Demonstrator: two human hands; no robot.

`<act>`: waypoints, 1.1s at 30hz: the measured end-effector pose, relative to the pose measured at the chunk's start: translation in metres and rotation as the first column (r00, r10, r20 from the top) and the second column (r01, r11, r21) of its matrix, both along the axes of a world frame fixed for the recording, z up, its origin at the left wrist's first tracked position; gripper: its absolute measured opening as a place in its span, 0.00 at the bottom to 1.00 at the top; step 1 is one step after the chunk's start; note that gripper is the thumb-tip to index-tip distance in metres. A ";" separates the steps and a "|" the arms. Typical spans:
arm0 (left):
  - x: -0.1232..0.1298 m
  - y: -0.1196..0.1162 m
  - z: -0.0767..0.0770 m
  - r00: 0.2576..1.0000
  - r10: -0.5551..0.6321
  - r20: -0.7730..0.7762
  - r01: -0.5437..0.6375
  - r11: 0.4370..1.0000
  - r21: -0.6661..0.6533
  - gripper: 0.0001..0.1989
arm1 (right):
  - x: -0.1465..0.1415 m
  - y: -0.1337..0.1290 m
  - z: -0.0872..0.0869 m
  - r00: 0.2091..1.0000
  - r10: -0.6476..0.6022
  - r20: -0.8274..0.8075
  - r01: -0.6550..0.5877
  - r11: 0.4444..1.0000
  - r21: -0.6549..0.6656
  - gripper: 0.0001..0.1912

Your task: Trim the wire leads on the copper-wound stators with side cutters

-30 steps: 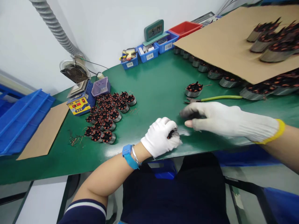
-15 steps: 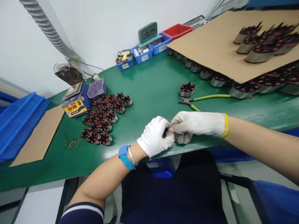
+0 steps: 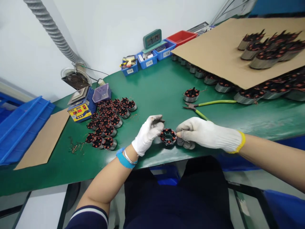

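A wound motor stator (image 3: pixel 168 143), a ring with copper coils around an open centre, is near the table's front edge between my hands. My right hand (image 3: pixel 190 132), in a white knit glove with a yellow cuff, grips its right side with thumb and fingers. On the other side, my left hand (image 3: pixel 148 133), gloved in white, has its fingers apart and slightly curled near the ring. Whether it touches the rim is hard to tell. Green-handled cutting pliers (image 3: pixel 215 102) lie open beyond my right hand, with another stator (image 3: pixel 191 94) just behind them.
Several stators (image 3: pixel 110 143) stand grouped at left, near copper wire scraps (image 3: pixel 76 147) and a yellow-fronted blue device (image 3: pixel 81 109). A cardboard sheet (image 3: pixel 209 47) rests over more stators at right, with others on top. Small blue bins (image 3: pixel 147 62) and a clock (image 3: pixel 152 38) line the wall.
My left hand has let go of the stator and moved left, its fingers opening. The stator, covered by my hands before, now shows face up. My right hand has shifted slightly right.
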State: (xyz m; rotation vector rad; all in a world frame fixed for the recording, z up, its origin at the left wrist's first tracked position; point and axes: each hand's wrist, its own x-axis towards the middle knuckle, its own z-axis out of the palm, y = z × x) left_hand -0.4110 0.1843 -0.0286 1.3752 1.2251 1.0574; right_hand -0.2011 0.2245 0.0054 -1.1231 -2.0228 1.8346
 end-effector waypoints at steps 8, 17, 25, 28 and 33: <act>-0.003 -0.007 0.023 0.943 -0.309 0.123 0.332 0.898 -0.290 0.31 | 0.006 -0.002 0.014 0.995 -0.071 -0.067 0.074 0.996 0.047 0.19; 0.011 -0.030 0.013 0.962 0.169 -0.216 0.080 0.579 0.811 0.11 | 0.011 -0.006 0.015 0.952 -0.211 -0.220 0.210 0.977 -0.028 0.17; 0.004 -0.012 0.025 0.899 -0.319 0.299 0.427 0.786 -0.447 0.34 | 0.009 -0.015 0.015 0.999 -0.043 0.001 0.042 0.964 0.261 0.18; 0.005 -0.015 0.023 0.907 -0.255 0.335 0.351 0.897 -0.270 0.35 | 0.007 -0.013 0.015 0.996 -0.083 -0.029 0.086 0.984 0.157 0.18; 0.007 -0.036 0.018 0.993 -0.114 -0.027 0.107 0.793 0.600 0.14 | 0.007 -0.013 0.019 0.976 -0.150 -0.159 0.150 0.989 -0.011 0.17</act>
